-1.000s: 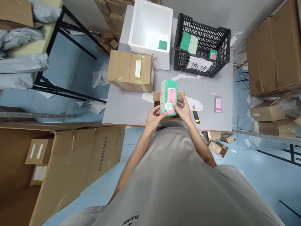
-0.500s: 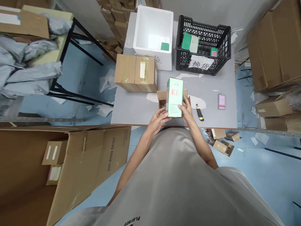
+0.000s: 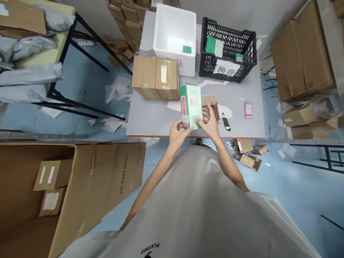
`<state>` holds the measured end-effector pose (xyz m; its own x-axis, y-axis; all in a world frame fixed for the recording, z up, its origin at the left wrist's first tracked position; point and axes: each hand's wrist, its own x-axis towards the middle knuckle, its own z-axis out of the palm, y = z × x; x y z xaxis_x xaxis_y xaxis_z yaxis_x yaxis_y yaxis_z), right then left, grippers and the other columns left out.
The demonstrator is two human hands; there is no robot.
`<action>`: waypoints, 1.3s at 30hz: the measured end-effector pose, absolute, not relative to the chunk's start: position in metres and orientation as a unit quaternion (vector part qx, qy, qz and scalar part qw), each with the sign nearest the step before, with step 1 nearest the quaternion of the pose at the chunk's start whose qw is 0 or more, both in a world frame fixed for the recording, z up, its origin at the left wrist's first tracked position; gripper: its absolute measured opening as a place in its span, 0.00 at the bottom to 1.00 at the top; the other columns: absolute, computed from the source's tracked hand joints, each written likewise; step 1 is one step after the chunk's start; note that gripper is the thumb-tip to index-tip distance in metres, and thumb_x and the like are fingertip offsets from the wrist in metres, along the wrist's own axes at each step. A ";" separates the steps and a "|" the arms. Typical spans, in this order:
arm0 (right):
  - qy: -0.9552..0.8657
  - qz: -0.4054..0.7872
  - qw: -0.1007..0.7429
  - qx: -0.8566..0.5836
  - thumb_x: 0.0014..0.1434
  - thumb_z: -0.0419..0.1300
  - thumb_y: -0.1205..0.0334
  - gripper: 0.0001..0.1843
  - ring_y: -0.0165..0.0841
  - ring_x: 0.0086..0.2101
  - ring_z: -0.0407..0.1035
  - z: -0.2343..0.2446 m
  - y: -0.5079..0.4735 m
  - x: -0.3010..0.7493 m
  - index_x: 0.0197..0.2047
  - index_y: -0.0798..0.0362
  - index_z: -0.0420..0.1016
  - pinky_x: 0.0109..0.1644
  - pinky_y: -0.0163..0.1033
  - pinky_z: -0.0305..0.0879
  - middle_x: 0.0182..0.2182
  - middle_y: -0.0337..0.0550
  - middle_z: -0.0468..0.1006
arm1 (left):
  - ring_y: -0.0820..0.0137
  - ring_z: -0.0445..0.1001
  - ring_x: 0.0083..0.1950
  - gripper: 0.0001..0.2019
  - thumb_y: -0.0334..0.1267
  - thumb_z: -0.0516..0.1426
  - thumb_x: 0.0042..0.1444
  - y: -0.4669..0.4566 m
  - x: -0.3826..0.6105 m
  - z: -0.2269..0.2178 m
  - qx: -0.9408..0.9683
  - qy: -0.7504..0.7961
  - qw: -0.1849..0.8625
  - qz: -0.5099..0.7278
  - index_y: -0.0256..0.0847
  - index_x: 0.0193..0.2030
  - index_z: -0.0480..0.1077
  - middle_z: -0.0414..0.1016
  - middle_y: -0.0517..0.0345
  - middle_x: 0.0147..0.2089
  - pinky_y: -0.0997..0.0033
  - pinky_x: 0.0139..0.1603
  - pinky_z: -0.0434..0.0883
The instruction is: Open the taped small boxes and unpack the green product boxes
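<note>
Between my two hands I hold a green and white product box [image 3: 194,104], tilted so that a side with a pink bottle picture shows. My left hand [image 3: 178,134] grips its lower left corner, thumb on the front. My right hand [image 3: 211,123] has its thumb on the box's lower right edge, with the other fingers partly hidden behind it. Just behind my right hand stands an open brown carton [image 3: 209,99] on the table. A black and yellow box cutter [image 3: 226,122] lies to the right of that hand.
A taped brown carton [image 3: 156,79] stands at the left on the grey table [image 3: 150,122]. Behind are a white foam bin [image 3: 174,59] and a black crate [image 3: 228,52], both with green boxes inside. A pink phone-like item [image 3: 248,110] lies right. A large carton [image 3: 107,175] stands at lower left.
The green box has moved left off the open carton and turned, so its pink-pictured side now shows. Both hands moved with it. The camera view has shifted slightly.
</note>
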<state>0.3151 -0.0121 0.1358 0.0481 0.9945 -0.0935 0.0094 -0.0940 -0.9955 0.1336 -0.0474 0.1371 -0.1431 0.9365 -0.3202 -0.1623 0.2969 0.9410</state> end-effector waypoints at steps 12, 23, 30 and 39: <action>-0.450 0.553 0.471 -0.519 0.51 0.82 0.21 0.75 0.57 0.74 0.78 0.127 -0.060 0.284 0.90 0.42 0.58 0.81 0.63 0.76 0.75 0.57 0.81 | 0.47 0.86 0.69 0.34 0.57 0.80 0.47 -0.104 0.098 0.136 0.259 0.505 0.679 0.466 0.47 0.58 0.82 0.87 0.42 0.67 0.51 0.62 0.86; -0.472 0.543 0.435 -0.542 0.54 0.84 0.24 0.75 0.57 0.81 0.69 0.128 -0.120 0.280 0.92 0.39 0.54 0.86 0.64 0.71 0.86 0.57 0.67 | 0.50 0.87 0.64 0.35 0.55 0.81 0.43 -0.166 0.115 0.115 0.257 0.557 0.607 0.506 0.45 0.56 0.79 0.88 0.47 0.59 0.51 0.66 0.84; -0.459 0.490 0.453 -0.586 0.58 0.84 0.35 0.77 0.55 0.80 0.68 0.137 -0.129 0.260 0.95 0.36 0.43 0.88 0.67 0.66 0.86 0.56 0.65 | 0.49 0.82 0.71 0.40 0.57 0.84 0.43 -0.188 0.112 0.125 0.349 0.605 0.485 0.527 0.47 0.60 0.77 0.83 0.45 0.66 0.56 0.64 0.85; -0.447 0.571 0.465 -0.508 0.60 0.78 0.26 0.70 0.49 0.67 0.82 0.102 -0.115 0.277 0.92 0.39 0.51 0.76 0.57 0.80 0.70 0.52 0.85 | 0.46 0.91 0.60 0.38 0.57 0.82 0.48 -0.185 0.086 0.108 0.184 0.459 0.717 0.491 0.40 0.60 0.82 0.91 0.41 0.55 0.44 0.63 0.88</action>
<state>0.2765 -0.1150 0.1021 -0.0515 0.9851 -0.1642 -0.0777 -0.1679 -0.9827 0.0857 -0.1851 0.1083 0.0952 0.8729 -0.4785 -0.5356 0.4501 0.7145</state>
